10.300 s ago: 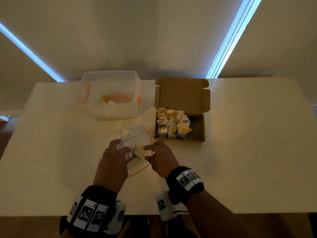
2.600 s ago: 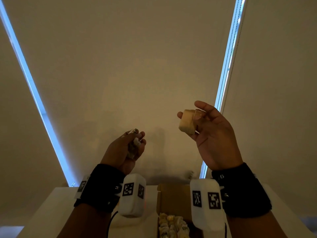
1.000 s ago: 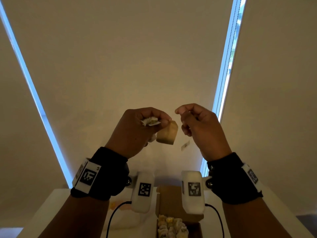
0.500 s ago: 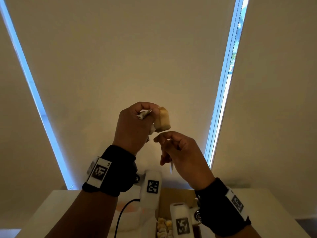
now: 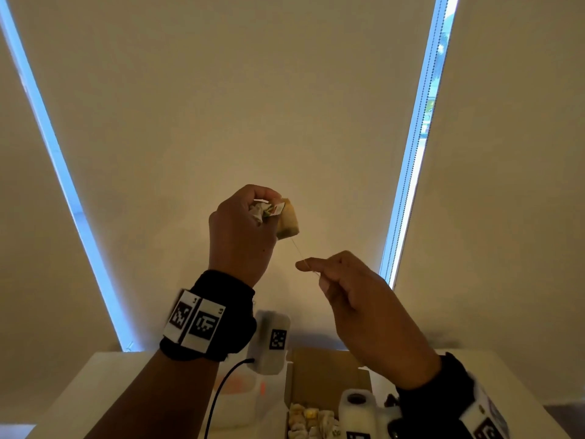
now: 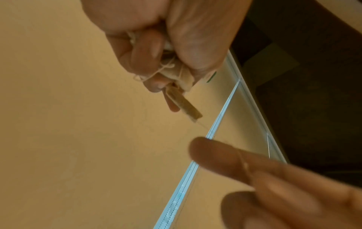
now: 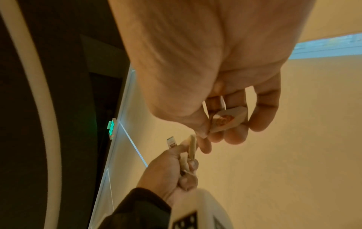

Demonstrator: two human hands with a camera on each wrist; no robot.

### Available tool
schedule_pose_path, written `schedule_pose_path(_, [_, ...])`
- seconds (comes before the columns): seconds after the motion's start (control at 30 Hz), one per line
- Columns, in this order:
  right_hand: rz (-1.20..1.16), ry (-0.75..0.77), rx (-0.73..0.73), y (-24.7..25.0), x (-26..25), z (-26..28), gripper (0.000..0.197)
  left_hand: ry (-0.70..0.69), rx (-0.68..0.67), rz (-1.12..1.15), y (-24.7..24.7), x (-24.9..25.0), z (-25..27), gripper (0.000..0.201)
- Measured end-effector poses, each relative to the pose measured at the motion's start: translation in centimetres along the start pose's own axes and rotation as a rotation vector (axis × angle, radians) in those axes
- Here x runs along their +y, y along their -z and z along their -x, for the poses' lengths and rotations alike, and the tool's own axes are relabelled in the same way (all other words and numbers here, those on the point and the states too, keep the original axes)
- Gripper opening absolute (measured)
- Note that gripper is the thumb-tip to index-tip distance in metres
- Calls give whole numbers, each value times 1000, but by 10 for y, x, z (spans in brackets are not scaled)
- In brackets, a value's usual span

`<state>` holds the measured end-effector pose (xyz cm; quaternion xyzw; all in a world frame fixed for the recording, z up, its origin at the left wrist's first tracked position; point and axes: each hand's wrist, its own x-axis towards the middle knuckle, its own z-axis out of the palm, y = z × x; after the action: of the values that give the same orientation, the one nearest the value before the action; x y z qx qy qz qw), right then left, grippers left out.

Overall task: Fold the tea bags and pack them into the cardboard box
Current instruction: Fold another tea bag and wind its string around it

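Note:
My left hand [image 5: 269, 207] is raised in front of the blind and grips a tan tea bag [image 5: 288, 221] together with a crumpled second bag and loose string [image 6: 166, 69]. A thin string [image 5: 297, 251] runs taut from the tan bag down to my right hand [image 5: 316, 274], crossing its extended index finger. In the right wrist view the right hand's thumb and fingers pinch the paper tag [image 7: 227, 119]. The open cardboard box [image 5: 319, 372] sits on the table below, with several folded tea bags [image 5: 308, 419] packed at its left side.
A clear plastic container [image 5: 234, 394] stands on the white table [image 5: 104, 381] left of the box. Closed roller blinds with bright gaps [image 5: 411, 172] fill the background. A cable [image 5: 218, 394] hangs from the left wrist camera.
The right hand has dropped from level with the left hand to below it, drawing the string taut from the tan bag. The left hand stays raised with the bags.

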<state>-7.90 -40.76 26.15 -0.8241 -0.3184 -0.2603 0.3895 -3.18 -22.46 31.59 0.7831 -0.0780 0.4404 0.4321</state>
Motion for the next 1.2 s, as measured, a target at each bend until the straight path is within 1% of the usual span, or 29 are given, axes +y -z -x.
schedule_pose_path(0.07, [79, 45, 3, 7, -4, -4, 49, -34, -8, -19, -1, 2, 2, 17])
schedule_pose_path(0.1, [101, 57, 21, 11, -6, -7, 47, -56, -10, -30, -2, 3, 3, 19])
schedule_pose_path(0.23, [133, 88, 115, 26, -21, -23, 31, -114, -36, -37, -4, 11, 8, 22])
schedule_pose_path(0.33, [156, 71, 139, 36, -29, -35, 27, -143, -76, -22, -4, 13, 10, 23])
schedule_pose_path(0.47, [57, 19, 188, 45, -30, -42, 23, -126, -136, 7, -2, 11, 11, 24])
schedule_pose_path(0.53, [-4, -29, 149, 44, -32, -36, 21, -83, -127, 52, 0, 8, 8, 22])
schedule_pose_path(0.6, [-96, -106, 49, 38, -34, -27, 20, 6, -94, 139, 1, 7, 5, 14])
schedule_pose_path(0.67, [-189, -213, -70, 28, -33, -19, 20, 113, -74, 260, 5, 12, 3, 10])
schedule_pose_path(0.73, [-217, -338, -127, 21, -21, -19, 21, 210, -99, 341, 10, 15, 2, 11])
schedule_pose_path(0.8, [-238, -475, -112, 19, -4, -26, 27, 261, -178, 426, 14, 16, 2, 14])
schedule_pose_path(0.87, [-362, -617, -67, 25, 10, -38, 31, 271, -273, 484, 18, 16, 4, 16])
schedule_pose_path(0.93, [-634, -730, -2, 35, 14, -51, 28, 263, -360, 465, 21, 18, 8, 17])
schedule_pose_path(1.0, [-953, -766, 82, 49, 12, -62, 23, 227, -411, 401, 21, 17, 12, 14])
schedule_pose_path(1.03, [-1072, -741, 101, 55, 8, -65, 21, 190, -413, 330, 20, 13, 13, 14])
schedule_pose_path(1.1, [-1213, -642, 95, 64, -3, -67, 19, 112, -391, 138, 14, 1, 13, 19])
schedule_pose_path(1.2, [-1259, -488, 38, 63, -24, -57, 17, 54, -319, -20, 7, -7, 14, 17])
